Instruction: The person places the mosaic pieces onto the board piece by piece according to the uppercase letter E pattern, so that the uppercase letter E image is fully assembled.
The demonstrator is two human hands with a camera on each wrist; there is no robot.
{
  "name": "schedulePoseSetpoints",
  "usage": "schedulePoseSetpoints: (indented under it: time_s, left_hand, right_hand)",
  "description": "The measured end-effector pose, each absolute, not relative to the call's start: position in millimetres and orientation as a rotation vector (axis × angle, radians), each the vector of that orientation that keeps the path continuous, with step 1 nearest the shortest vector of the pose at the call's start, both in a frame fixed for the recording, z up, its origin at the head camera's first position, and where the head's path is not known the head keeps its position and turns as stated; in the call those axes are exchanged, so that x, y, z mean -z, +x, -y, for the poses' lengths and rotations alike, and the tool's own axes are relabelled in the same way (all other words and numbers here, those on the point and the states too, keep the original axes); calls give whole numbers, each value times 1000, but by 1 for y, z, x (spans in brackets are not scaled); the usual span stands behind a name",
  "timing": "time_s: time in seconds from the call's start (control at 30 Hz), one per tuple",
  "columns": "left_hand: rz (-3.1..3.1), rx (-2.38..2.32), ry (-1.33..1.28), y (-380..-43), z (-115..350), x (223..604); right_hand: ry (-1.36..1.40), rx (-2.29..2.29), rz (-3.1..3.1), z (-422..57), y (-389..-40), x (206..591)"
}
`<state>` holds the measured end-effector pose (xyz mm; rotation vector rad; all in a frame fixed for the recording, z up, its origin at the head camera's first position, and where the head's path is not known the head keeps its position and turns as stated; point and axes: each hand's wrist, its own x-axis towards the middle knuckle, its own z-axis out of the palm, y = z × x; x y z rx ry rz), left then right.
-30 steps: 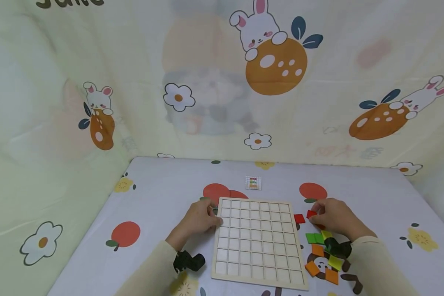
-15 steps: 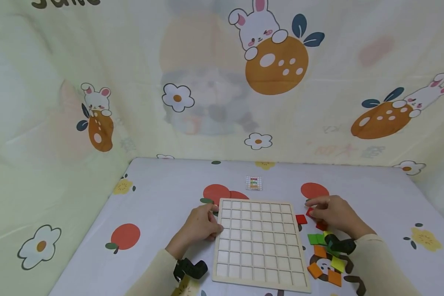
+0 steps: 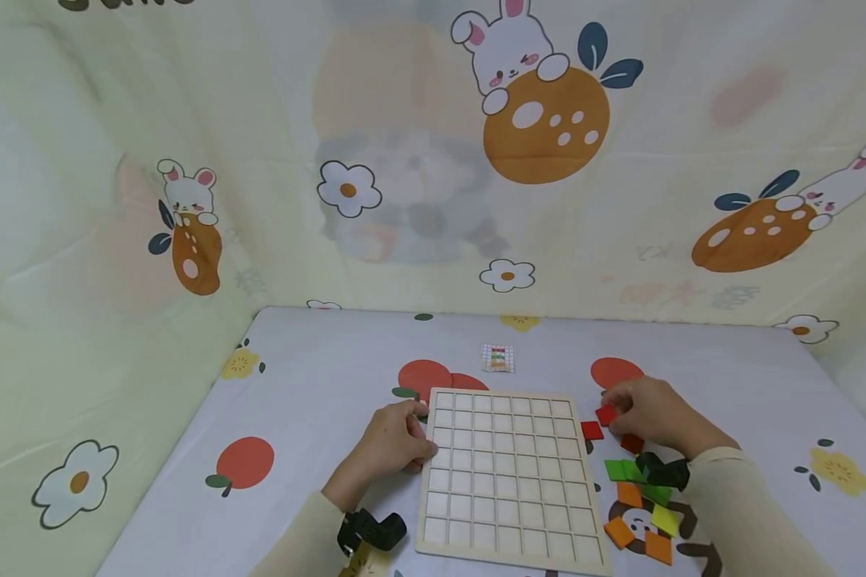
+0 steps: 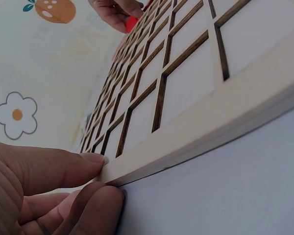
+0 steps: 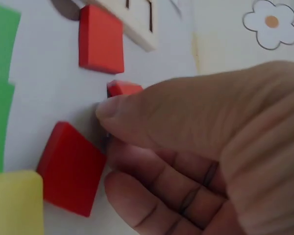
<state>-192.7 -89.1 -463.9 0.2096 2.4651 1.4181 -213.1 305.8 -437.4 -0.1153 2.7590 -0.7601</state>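
Observation:
A pale wooden grid board (image 3: 508, 471) with square cells lies on the table. My left hand (image 3: 390, 439) holds its left edge, thumb (image 4: 90, 161) on the rim and the other fingers curled against the side. To the right of the board, my right hand (image 3: 653, 413) pinches a small red square tile (image 3: 606, 415) between thumb and fingers; the thumb hides most of that tile in the right wrist view. One red tile (image 5: 102, 40) lies beside the board's edge, another red tile (image 5: 73, 169) just below the right fingers.
Green tiles (image 3: 623, 470), orange tiles (image 3: 619, 532) and a yellow tile (image 3: 665, 521) lie right of the board, near the right wrist. Behind the board is a small card (image 3: 498, 358) with a coloured grid pattern. A printed curtain (image 3: 404, 200) hangs behind the table.
The right fingers, spread over the red tile half a second ago, have closed round it. The left hand stays at the board's edge. The whole view has shifted slightly.

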Motion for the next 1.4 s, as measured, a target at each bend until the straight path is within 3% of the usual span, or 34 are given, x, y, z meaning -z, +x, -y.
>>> schedulePoseSetpoints:
  time_s: [0.37,0.9,1.4]
  left_hand:
    - [-2464,-1439,203,-193,90,468]
    - [-2490,-1481,210,-187,90,476]
    - [-2492,-1536,169,-181,91,478]
  right_hand:
    - [-92,759,-2814,-297,-208,436]
    - [-224,1010,-2835,-236,-191,448]
    - [-142,1033,-2775,-211,-195,454]
